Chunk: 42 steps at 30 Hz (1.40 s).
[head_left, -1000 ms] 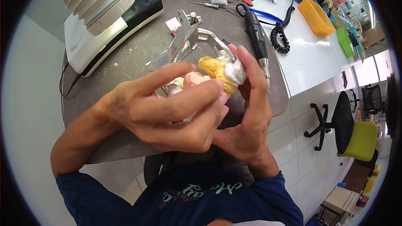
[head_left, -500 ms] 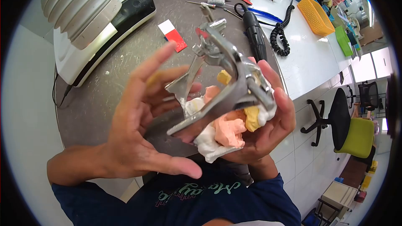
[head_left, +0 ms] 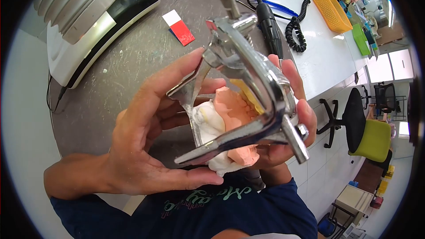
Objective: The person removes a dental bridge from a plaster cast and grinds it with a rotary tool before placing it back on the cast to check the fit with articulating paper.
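A shiny metal articulator is held up above the bench between my two hands. Mounted in it are a pink plaster cast and white plaster; a yellow piece shows behind the frame. My left hand grips the left side, its thumb at the white plaster's lower edge and its index finger at the metal frame. On the right, my right hand is wrapped round the articulator's other side, with its palm partly hidden behind the metal.
A white and black machine with a ribbed hose stands at the back left. A red and white card lies on the grey bench. Behind are a black handpiece, pens, and a yellow basket. Chairs stand at right.
The articulator has turned and looks larger, showing more of the pink cast. My left hand, apart from it before, has closed in on its left side.
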Each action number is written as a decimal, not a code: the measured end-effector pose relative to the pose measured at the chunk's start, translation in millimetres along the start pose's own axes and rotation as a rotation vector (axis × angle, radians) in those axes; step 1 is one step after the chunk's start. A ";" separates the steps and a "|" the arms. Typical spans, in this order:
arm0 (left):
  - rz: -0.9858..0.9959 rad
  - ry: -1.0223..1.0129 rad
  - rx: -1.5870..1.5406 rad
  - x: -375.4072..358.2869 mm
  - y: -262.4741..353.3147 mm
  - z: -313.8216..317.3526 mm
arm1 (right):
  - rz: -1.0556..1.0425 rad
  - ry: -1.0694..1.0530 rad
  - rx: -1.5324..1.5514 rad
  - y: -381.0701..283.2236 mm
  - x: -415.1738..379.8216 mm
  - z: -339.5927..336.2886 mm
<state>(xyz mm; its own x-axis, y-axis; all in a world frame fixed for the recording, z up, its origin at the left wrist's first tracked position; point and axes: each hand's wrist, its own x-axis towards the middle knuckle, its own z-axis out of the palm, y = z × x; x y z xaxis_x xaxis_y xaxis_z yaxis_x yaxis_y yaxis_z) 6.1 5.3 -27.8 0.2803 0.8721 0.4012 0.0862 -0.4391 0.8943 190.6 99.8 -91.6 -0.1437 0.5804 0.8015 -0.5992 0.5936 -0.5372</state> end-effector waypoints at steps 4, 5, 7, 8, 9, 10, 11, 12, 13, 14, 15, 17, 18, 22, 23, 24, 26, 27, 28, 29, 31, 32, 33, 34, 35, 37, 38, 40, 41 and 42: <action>0.030 0.036 0.013 -1.4 -4.3 3.6 | -0.078 -0.059 -0.102 4.6 5.5 -3.0; 0.052 0.048 0.000 -2.2 -6.2 4.4 | -0.104 -0.079 -0.135 6.3 7.1 -3.6; 0.025 0.057 -0.020 -3.0 -6.4 5.1 | -0.155 -0.117 -0.200 9.9 10.4 -4.7; 0.000 0.063 -0.036 -3.2 -6.1 5.3 | -0.182 -0.136 -0.233 11.7 12.2 -5.1; -0.001 0.066 -0.039 -3.7 -5.2 5.7 | -0.207 -0.156 -0.264 13.2 13.9 -5.4; -0.028 0.073 -0.034 -4.3 -3.9 6.1 | -0.233 -0.176 -0.295 14.4 15.4 -5.3; -0.055 0.079 -0.029 -4.7 -3.0 6.3 | -0.259 -0.195 -0.326 15.5 16.7 -5.0; -0.056 0.082 -0.031 -4.7 -2.7 6.0 | -0.284 -0.215 -0.356 16.2 17.8 -4.6; -0.036 0.085 0.009 -4.4 -2.8 5.5 | -0.311 -0.235 -0.385 16.5 18.7 -4.1; -0.016 0.087 0.050 -3.9 -3.0 5.2 | -0.338 -0.255 -0.415 16.4 19.6 -3.3; 0.001 0.098 0.092 -3.6 -3.6 5.8 | -0.337 -0.257 -0.412 13.3 19.3 -0.4; -0.047 0.119 0.046 -6.1 -3.4 11.9 | -0.169 -0.241 -0.486 -2.3 15.5 12.5; -0.092 0.133 -0.001 -6.5 -2.7 13.5 | -0.089 -0.227 -0.522 -11.2 13.3 19.5; -0.157 0.257 -0.097 0.9 0.0 7.3 | 0.170 -0.228 -0.478 -17.4 15.2 22.2; -0.197 0.266 0.086 -2.3 1.6 0.6 | 0.290 -0.261 -0.405 -21.5 22.9 16.7; -0.196 0.347 0.076 0.3 2.8 4.6 | 0.406 -0.296 -0.326 -25.9 31.4 12.9; -0.290 0.339 0.668 -1.2 19.5 6.8 | 0.676 -0.133 -0.127 -32.0 47.0 20.5; -0.217 0.396 0.771 -1.4 21.6 9.9 | 0.743 -0.170 -0.086 -33.4 54.7 18.5; -0.208 0.390 0.786 1.2 26.0 7.7 | 0.805 -0.209 -0.048 -32.3 63.5 12.6; 0.055 0.304 1.098 5.3 31.5 2.8 | 0.853 -0.295 0.007 -30.1 70.7 7.1; 0.390 0.152 1.632 14.6 46.0 4.0 | 0.985 -0.334 0.042 -26.8 83.3 4.9; 0.399 0.145 1.638 17.4 51.6 3.8 | 1.140 -0.377 0.073 -26.8 86.6 4.3; 0.263 0.052 1.543 20.4 55.7 2.6 | 1.154 -0.423 0.081 -25.7 86.9 4.7; 0.128 -0.036 1.442 22.7 58.2 1.9 | 1.146 -0.423 0.083 -22.9 88.2 4.2; 0.086 0.084 1.289 22.6 55.3 3.0 | 1.175 -0.501 0.077 -18.8 89.8 3.6; 0.050 0.114 1.205 25.0 57.7 -0.2 | 1.177 -0.615 0.087 -11.9 91.8 6.5; 0.012 0.147 1.114 25.4 59.1 -2.9 | 1.175 -0.625 0.099 -12.8 95.4 8.0; -0.016 0.172 1.114 28.6 62.8 -8.4 | 1.304 -0.661 0.264 -17.3 104.3 11.5; -0.015 0.212 1.065 29.7 62.6 -12.5 | 1.330 -0.575 0.299 -11.9 100.1 12.7; -0.011 0.252 1.013 30.9 61.7 -17.0 | 1.333 -0.593 0.302 -11.5 101.4 13.4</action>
<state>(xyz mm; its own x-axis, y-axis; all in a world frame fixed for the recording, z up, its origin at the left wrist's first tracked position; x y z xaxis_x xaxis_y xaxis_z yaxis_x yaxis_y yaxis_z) 3.9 8.8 43.2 0.0772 0.8459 0.5277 0.8820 -0.3048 0.3595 172.4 144.4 -0.6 -0.9508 0.2395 -0.1964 0.1020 -0.3567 -0.9286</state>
